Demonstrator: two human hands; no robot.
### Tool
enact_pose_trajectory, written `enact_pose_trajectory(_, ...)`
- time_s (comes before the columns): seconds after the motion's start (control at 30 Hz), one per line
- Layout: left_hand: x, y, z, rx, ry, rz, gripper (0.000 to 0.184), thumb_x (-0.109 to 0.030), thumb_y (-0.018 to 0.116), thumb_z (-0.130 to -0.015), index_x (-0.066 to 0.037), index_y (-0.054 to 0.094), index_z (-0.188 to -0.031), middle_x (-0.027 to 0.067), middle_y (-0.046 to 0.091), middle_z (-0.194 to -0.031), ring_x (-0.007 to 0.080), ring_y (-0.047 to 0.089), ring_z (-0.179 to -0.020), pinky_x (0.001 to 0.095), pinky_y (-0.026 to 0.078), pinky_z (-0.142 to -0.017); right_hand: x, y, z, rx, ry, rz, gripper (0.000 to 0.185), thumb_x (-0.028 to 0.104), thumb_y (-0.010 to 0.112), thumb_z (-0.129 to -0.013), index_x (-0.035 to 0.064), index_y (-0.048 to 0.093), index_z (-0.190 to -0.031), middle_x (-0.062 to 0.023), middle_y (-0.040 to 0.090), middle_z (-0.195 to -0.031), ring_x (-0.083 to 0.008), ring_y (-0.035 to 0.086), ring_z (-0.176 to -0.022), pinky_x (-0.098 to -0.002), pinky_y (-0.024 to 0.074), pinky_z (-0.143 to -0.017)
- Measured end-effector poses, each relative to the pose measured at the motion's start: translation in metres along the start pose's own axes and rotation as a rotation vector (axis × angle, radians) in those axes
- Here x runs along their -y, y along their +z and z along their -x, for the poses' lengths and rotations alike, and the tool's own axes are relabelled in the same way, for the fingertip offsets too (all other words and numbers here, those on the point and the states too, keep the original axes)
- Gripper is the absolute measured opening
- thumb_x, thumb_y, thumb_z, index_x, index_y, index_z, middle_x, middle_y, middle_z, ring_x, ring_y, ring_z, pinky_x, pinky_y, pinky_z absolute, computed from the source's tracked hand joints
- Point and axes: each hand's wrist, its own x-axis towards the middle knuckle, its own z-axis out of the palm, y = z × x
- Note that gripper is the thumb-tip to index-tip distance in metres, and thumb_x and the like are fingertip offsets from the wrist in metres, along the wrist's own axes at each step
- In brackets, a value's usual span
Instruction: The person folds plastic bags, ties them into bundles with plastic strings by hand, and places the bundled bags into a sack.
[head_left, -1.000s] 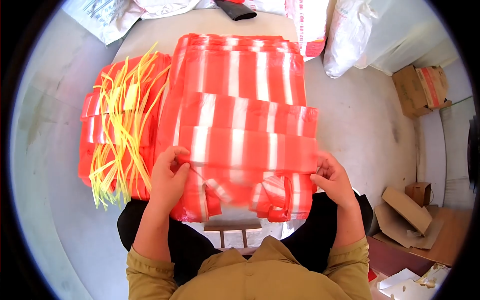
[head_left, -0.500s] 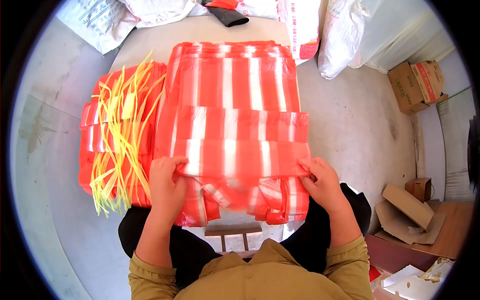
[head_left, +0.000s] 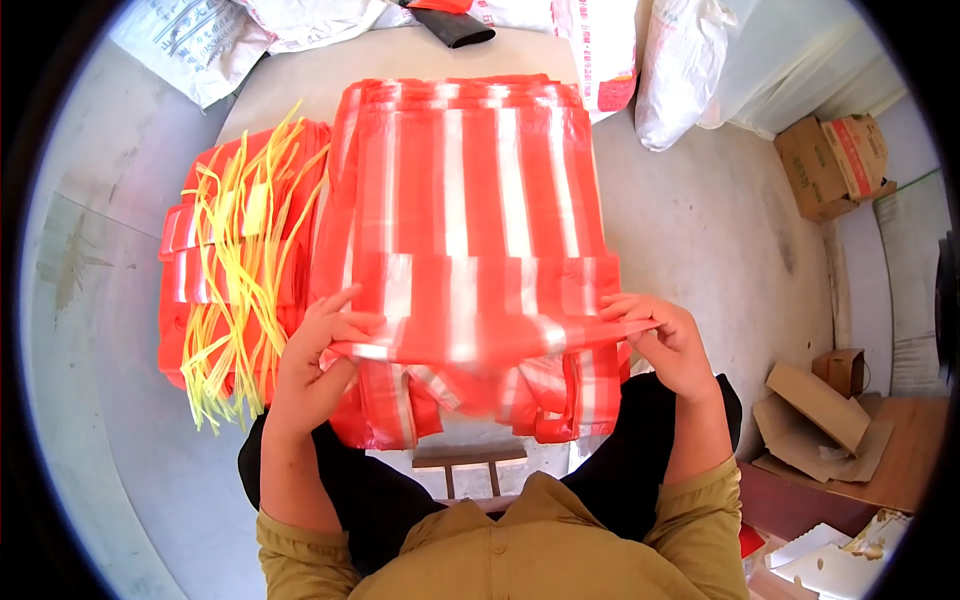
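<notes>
A stack of red-and-white striped plastic bags [head_left: 480, 180] lies in front of me, with bag handles hanging over the near edge. The top plastic bag [head_left: 455, 310] is folded across the near part of the stack, its front edge raised and slightly blurred. At the left end of that edge, my left hand [head_left: 325, 350] has its thumb below and its fingers above the plastic. My right hand [head_left: 668, 340] pinches the opposite end, drawing out a narrow corner. Left of the stack, yellow strips [head_left: 245, 260] lie over folded red bags [head_left: 180, 330].
White printed sacks [head_left: 195, 45] and a dark tube [head_left: 455, 28] are along the far side. Cardboard boxes [head_left: 830, 165] stand at the far right. An opened carton [head_left: 815, 425] rests on a brown surface [head_left: 900, 450] at near right.
The folded band's far edge has shifted toward me and the band looks narrower. Its near edge is lifted between my hands. Both hands have moved slightly outward.
</notes>
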Motion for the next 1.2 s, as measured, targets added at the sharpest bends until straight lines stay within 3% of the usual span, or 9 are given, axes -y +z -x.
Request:
enact_pose_trajectory(0.13,0.000,0.010,0.000,-0.077,-0.289,0.341,0.013,0.000,0.059,-0.097,-0.002,0.063,-0.109,0.0048,0.068,-0.095,0.0120,0.059,-0.086,0.0294,0.049,-0.083,-0.009,-0.002,-0.008,-0.075,0.230,-0.146,0.010,0.006,0.054,-0.105,0.0012,0.062,-0.108,-0.0029,0.070,-0.106,-0.0118,0.063,-0.102,-0.0300,0.0496,-0.092)
enact_pose_trajectory(0.23,0.003,0.016,-0.011,-0.191,-0.252,0.120,0.007,-0.005,0.058,-0.102,-0.002,0.062,-0.107,0.0026,0.059,-0.083,0.0058,0.049,-0.074,0.0231,0.043,-0.068,-0.008,0.001,-0.022,-0.156,0.277,-0.037,0.010,0.009,0.053,-0.107,0.0027,0.061,-0.108,0.0010,0.066,-0.099,-0.0074,0.060,-0.093,-0.0254,0.0490,-0.086)
enact_pose_trajectory(0.33,0.007,0.024,-0.025,-0.266,-0.292,-0.035,0.014,-0.007,0.061,-0.102,-0.003,0.058,-0.115,0.0006,0.052,-0.078,0.0082,0.049,-0.071,0.0265,0.043,-0.066,-0.005,0.013,-0.039,-0.253,0.322,-0.022,0.012,0.011,0.053,-0.108,0.0032,0.061,-0.108,0.0020,0.063,-0.097,-0.0059,0.056,-0.090,-0.0242,0.0481,-0.084)
enact_pose_trajectory(0.53,0.013,0.046,-0.037,-0.389,-0.251,0.124,0.055,-0.010,0.069,-0.097,-0.007,0.046,-0.147,0.0008,0.052,-0.076,0.0104,0.046,-0.066,0.0290,0.040,-0.060,-0.020,0.016,-0.053,-0.322,0.318,-0.002,0.014,0.014,0.051,-0.109,0.0039,0.060,-0.108,0.0021,0.063,-0.100,-0.0049,0.055,-0.092,-0.0236,0.0472,-0.085)
enact_pose_trajectory(0.67,0.011,0.036,-0.029,-0.286,-0.227,-0.045,0.065,-0.009,0.071,-0.095,-0.008,0.044,-0.153,0.0036,0.058,-0.079,0.0116,0.051,-0.067,0.0284,0.043,-0.062,-0.021,0.019,-0.054,-0.363,0.303,-0.024,0.016,0.015,0.052,-0.108,0.0021,0.061,-0.108,0.0002,0.066,-0.098,-0.0058,0.057,-0.091,-0.0248,0.0483,-0.083)
enact_pose_trajectory(0.83,0.020,0.045,-0.030,-0.343,-0.192,-0.085,0.048,-0.006,0.068,-0.096,-0.007,0.057,-0.143,0.0089,0.068,-0.089,0.0118,0.059,-0.073,0.0278,0.050,-0.068,-0.025,0.023,-0.054,-0.391,0.293,0.032,0.017,0.016,0.054,-0.107,0.0010,0.061,-0.111,-0.0039,0.068,-0.098,-0.0089,0.060,-0.090,-0.0277,0.0499,-0.082)
enact_pose_trajectory(1.1,0.006,0.041,-0.039,-0.226,-0.252,-0.506,0.032,-0.010,0.070,-0.093,-0.006,0.069,-0.125,0.0143,0.069,-0.118,0.0301,0.067,-0.098,0.0408,0.054,-0.085,-0.011,0.020,-0.060,-0.426,0.416,0.496,0.017,0.011,0.061,-0.102,0.0013,0.062,-0.115,-0.0086,0.070,-0.102,-0.0179,0.065,-0.092,-0.0314,0.0515,-0.084)
enact_pose_trajectory(1.13,0.001,0.041,-0.039,-0.205,-0.276,-0.614,0.032,-0.011,0.071,-0.091,-0.007,0.070,-0.123,0.0142,0.069,-0.124,0.0325,0.067,-0.104,0.0435,0.054,-0.089,-0.013,0.020,-0.059,-0.463,0.192,0.660,0.019,0.011,0.063,-0.100,0.0018,0.063,-0.117,-0.0103,0.070,-0.104,-0.0220,0.065,-0.094,-0.0342,0.0517,-0.085)
enact_pose_trajectory(1.2,0.004,0.047,-0.035,-0.219,0.010,-0.783,0.039,-0.014,0.073,-0.088,-0.010,0.070,-0.127,0.0141,0.063,-0.136,0.0319,0.063,-0.119,0.0450,0.050,-0.098,-0.019,0.019,-0.058,-0.521,-0.271,0.971,0.025,0.010,0.067,-0.096,0.0028,0.065,-0.119,-0.0136,0.070,-0.108,-0.0301,0.065,-0.096,-0.0399,0.0522,-0.087)
